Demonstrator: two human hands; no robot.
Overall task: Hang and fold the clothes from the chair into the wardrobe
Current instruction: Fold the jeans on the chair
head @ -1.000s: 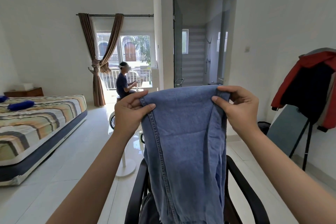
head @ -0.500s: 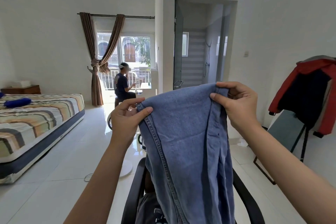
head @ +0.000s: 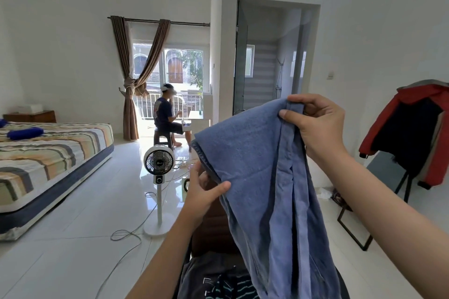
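Observation:
A pair of blue jeans (head: 262, 177) hangs in front of me, held up by both hands. My right hand (head: 318, 126) pinches the top edge at the upper right. Lower down, my left hand (head: 202, 192) grips the jeans' left side seam. The denim drapes down over the brown back of a chair (head: 213, 228). More dark clothes (head: 218, 279), one with teal stripes, lie on the chair seat below. No wardrobe is in view.
A white standing fan (head: 159, 165) with a trailing cable stands just left of the chair. A striped bed (head: 48, 160) fills the left side. A rack with a red and black jacket (head: 418, 133) stands at right. A person sits on a stool (head: 167, 124) by the window.
My left hand has dropped lower along the jeans' left seam, so the top edge now slants. The right hand stayed high. The view has shifted, and the fan and chair back now show.

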